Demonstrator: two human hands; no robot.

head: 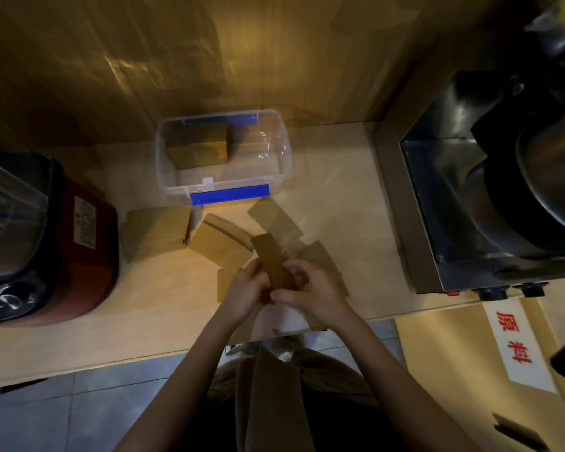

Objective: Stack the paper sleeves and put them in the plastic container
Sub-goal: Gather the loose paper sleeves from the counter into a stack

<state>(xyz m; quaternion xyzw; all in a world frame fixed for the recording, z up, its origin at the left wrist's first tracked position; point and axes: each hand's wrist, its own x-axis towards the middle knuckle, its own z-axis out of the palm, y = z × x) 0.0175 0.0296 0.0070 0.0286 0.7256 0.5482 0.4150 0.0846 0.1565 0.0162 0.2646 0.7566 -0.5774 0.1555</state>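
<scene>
Both hands grip one bundle of brown paper sleeves point(272, 261) held edge-up over the counter: my left hand point(245, 290) on its left side, my right hand point(310, 287) on its right. A clear plastic container point(282, 148) with blue clips stands open at the back, with a stack of sleeves point(198, 146) in its left half. Loose sleeves lie on the counter: a pile point(155, 230) at the left, a curved bundle point(221, 243) in the middle, a flat one point(273, 218) near the container, and others point(317, 252) partly hidden under my hands.
A red and black blender base point(79, 256) with a clear jug stands at the left. A steel and black machine point(490, 190) fills the right side. A wooden wall rises behind the counter. A cardboard box with a red-lettered label point(512, 340) sits at lower right.
</scene>
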